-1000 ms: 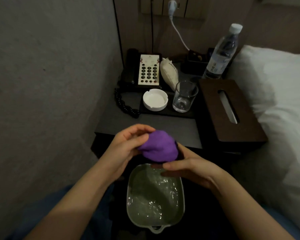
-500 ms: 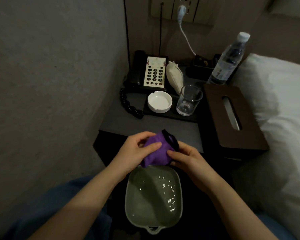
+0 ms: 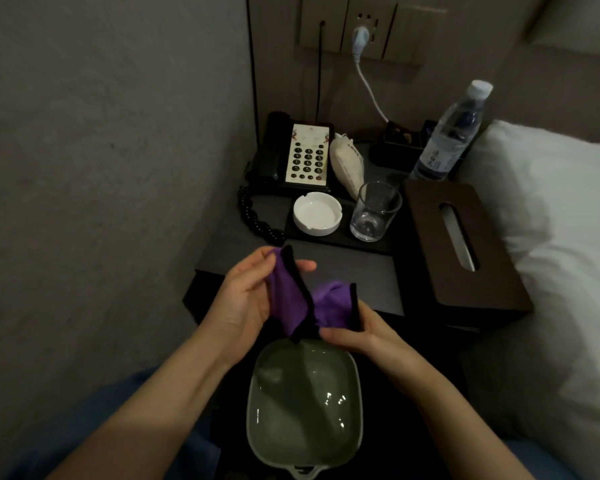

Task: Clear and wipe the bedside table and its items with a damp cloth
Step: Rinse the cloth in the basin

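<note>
A purple cloth with a black edge [image 3: 293, 303] hangs between both hands above a green basin of water [image 3: 305, 407]. My left hand [image 3: 246, 299] pinches its upper left part; my right hand [image 3: 357, 327] grips its right edge. Behind them is the dark bedside table [image 3: 347, 268]. On it stand a telephone [image 3: 291, 155], a white ashtray [image 3: 317, 213], an empty glass [image 3: 374, 211], a water bottle [image 3: 447, 133], a brown tissue box [image 3: 461, 247], a white pouch [image 3: 347, 164] and a black bead string [image 3: 253, 220].
A grey wall runs close along the left. White bedding and a pillow [image 3: 561, 237] border the table on the right. A wall socket with a white plug and cable [image 3: 361, 39] is behind the table. The ashtray and glass sit on a dark tray [image 3: 340, 239].
The cloth was bunched into a ball between both hands; now the hands have drawn apart and it is partly spread out, black edge showing. The view has shifted slightly.
</note>
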